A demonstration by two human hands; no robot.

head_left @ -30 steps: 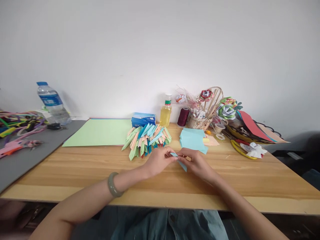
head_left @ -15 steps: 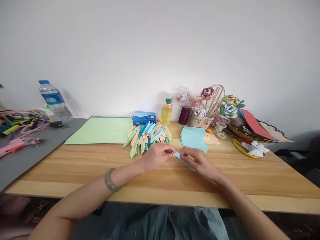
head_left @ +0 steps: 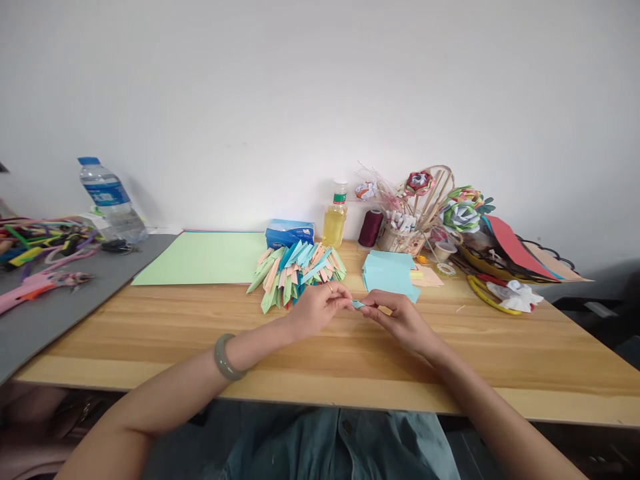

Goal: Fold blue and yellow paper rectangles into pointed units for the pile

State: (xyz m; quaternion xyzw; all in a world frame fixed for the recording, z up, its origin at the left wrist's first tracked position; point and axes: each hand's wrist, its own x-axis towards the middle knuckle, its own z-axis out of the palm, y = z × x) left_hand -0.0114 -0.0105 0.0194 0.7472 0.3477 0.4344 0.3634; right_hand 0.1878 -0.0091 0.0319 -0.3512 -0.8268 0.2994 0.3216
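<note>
Between my two hands is a small piece of folded light-blue paper (head_left: pixel 357 304), mostly covered by fingers. My left hand (head_left: pixel 323 308) pinches its left end, and my right hand (head_left: pixel 397 317) pinches the right end. Just beyond my left hand lies a heap of folded paper pieces (head_left: pixel 295 270) in green, peach and blue. Past my right hand is a stack of light-blue paper sheets (head_left: pixel 390 273), with some yellow and peach paper (head_left: pixel 429 277) beside it.
Green paper (head_left: pixel 205 259) lies at the left. Along the wall stand a tissue pack (head_left: pixel 289 233), a bottle of yellow liquid (head_left: pixel 335 223), a dark red thread spool (head_left: pixel 371 229) and a basket (head_left: pixel 397 240) with paper flowers. A water bottle (head_left: pixel 113 200) leans far left.
The blue paper's long strip, which slanted down under my right hand, no longer shows; only a short bit is visible between my fingertips. My hands have barely shifted.
</note>
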